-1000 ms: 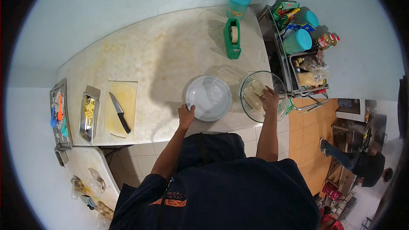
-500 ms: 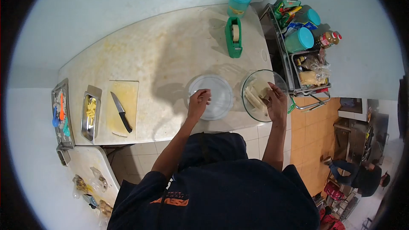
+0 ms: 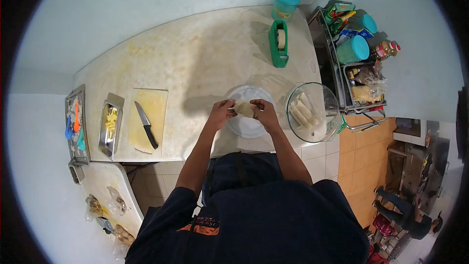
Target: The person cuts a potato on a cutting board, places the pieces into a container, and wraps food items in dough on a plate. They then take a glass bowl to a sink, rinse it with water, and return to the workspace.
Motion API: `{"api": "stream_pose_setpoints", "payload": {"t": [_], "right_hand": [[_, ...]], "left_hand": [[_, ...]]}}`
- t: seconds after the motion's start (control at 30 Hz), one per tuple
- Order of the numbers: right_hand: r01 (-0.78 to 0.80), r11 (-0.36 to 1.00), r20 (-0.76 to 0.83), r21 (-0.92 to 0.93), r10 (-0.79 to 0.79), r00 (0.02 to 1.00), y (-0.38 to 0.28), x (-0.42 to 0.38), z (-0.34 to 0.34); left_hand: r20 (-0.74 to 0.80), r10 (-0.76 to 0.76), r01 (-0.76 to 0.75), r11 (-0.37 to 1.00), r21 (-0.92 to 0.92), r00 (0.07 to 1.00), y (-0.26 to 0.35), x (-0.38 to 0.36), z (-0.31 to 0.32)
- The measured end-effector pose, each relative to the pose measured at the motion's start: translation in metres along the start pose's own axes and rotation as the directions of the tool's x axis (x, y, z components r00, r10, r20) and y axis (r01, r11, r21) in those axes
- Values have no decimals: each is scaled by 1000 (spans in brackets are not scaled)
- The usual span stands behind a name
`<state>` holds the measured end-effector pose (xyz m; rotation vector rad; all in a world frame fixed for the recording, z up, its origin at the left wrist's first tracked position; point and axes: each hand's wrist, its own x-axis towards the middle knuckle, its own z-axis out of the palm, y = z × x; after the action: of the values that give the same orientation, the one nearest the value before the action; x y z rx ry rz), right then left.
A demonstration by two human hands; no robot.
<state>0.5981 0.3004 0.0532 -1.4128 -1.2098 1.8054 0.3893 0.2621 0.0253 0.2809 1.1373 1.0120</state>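
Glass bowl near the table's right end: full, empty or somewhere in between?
In between. The glass bowl holds several long pale pieces, gathered toward its left side, with bare glass visible to their right.

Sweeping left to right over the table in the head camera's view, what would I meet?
Tray of spoons → metal pan → cutting board → white plate → glass bowl.

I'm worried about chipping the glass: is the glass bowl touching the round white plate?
Apart. The head view shows a strip of tabletop between the bowl and the plate.
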Motion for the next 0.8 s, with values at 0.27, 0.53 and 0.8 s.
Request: {"api": "stream_pose_setpoints", "payload": {"t": [0.27, 0.53, 0.8], "right_hand": [[316, 610, -139, -727, -581, 802, -2, -12, -9], [254, 834, -81, -489, -334, 939, -73, -100, -51], [-62, 488, -278, -871, -384, 881, -34, -71, -175]], "left_hand": [[-172, 226, -73, 782, 619, 959, -14, 12, 11], [443, 461, -478, -46, 877, 769, -24, -9, 40], [493, 338, -444, -216, 870, 802, -38, -13, 48]]}}
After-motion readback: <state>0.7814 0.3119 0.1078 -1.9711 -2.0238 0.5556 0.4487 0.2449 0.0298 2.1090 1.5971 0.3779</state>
